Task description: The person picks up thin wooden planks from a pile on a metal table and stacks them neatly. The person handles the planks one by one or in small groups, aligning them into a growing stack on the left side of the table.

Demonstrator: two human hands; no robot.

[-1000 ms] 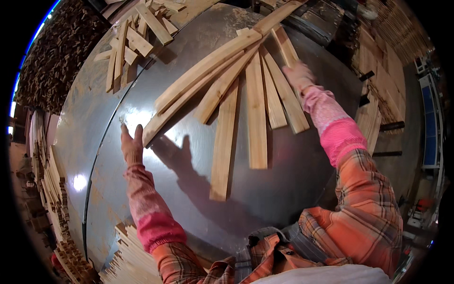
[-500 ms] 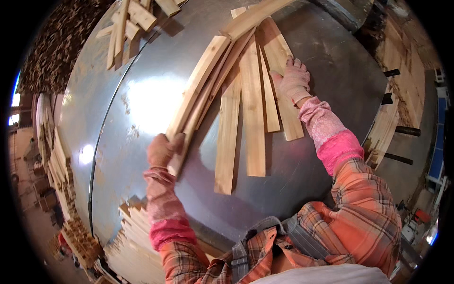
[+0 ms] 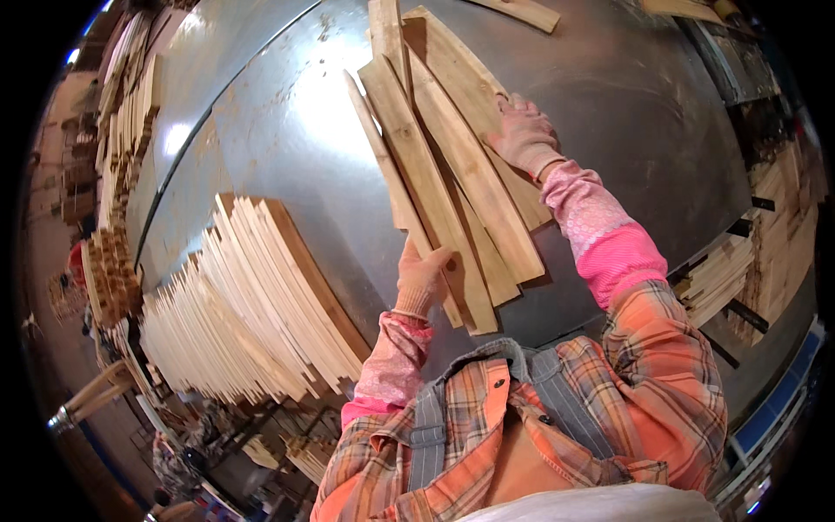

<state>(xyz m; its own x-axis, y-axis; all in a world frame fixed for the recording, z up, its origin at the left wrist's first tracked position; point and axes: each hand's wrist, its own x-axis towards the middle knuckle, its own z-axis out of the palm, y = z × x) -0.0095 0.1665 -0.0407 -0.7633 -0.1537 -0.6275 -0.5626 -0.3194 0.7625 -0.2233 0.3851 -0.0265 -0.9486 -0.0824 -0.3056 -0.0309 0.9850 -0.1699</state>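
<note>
Several wooden boards lie in a loose fan on the metal table in front of me, some overlapping. My left hand, in a pale pinkish glove, is closed on the left side of this group. Its thumb reaches over a board, and a thinner strip stands tilted along the left edge. On the far right, my right hand, gloved too, grips the edge of a wide board, thumb on top and fingers curled. A shorter piece lies across the boards' far ends.
A long row of thin wooden strips stands on edge at the table's near left. The metal table has a dark seam on the left. Another board lies at the far side. More timber is stacked beyond the right edge.
The view has turned, bringing the row of strips further in. The fanned boards are now closer together and nearer me. My left hand has moved right, closer to my right hand.
</note>
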